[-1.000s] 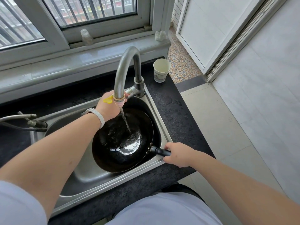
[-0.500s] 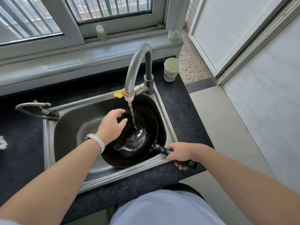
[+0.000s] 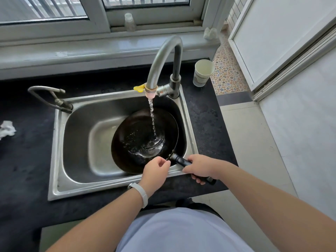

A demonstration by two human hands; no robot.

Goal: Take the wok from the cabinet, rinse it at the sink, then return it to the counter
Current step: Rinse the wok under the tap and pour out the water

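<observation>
Here, a round black wok (image 3: 138, 142) lies in the steel sink (image 3: 58, 142) under running water.
The right hand (image 3: 201, 169) curls round the wok's straight black handle (image 3: 181, 161) over the sink's near rim. The left hand (image 3: 155, 170) is at the wok's near edge, fingers loosely curled; I cannot tell whether it pinches the rim. The glossy bowl holds a shallow swirl of water, fed by a twisting stream (image 3: 152, 117) from the curved metal faucet (image 3: 163, 57). Beyond, a white paper cup (image 3: 202, 72) stands on the matte black counter (image 3: 23, 160).
</observation>
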